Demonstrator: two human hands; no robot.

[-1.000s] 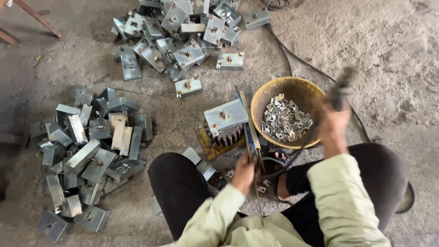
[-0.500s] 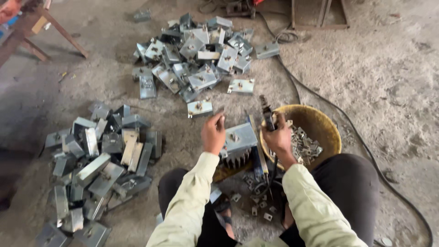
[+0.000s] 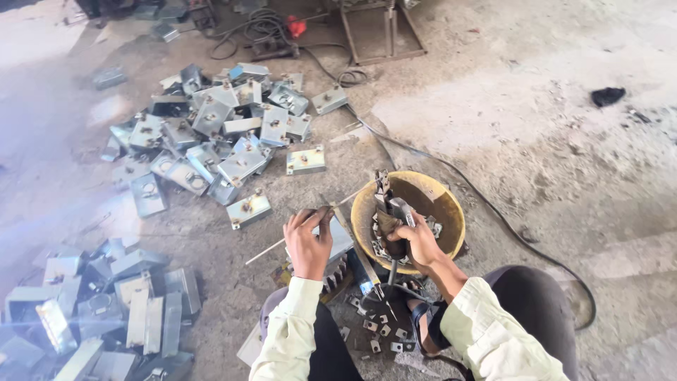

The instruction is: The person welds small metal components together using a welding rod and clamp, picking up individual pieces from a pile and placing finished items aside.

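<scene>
Left hand (image 3: 308, 240) gripping thin rod (image 3: 271, 248), right hand (image 3: 417, 240) clasping electrode holder (image 3: 390, 212) over yellow bowl (image 3: 451, 212)

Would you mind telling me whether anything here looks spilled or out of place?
Small metal pieces lie loose on the floor between the person's knees, outside the yellow bowl that holds similar ones. One metal box sits apart from the big pile. A dark rag lies alone on the concrete.

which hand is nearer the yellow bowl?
Right. The right hand grips a tool directly over the yellow bowl, overlapping its rim. The left hand holds a thin rod off to the bowl's left side, apart from it.
</scene>
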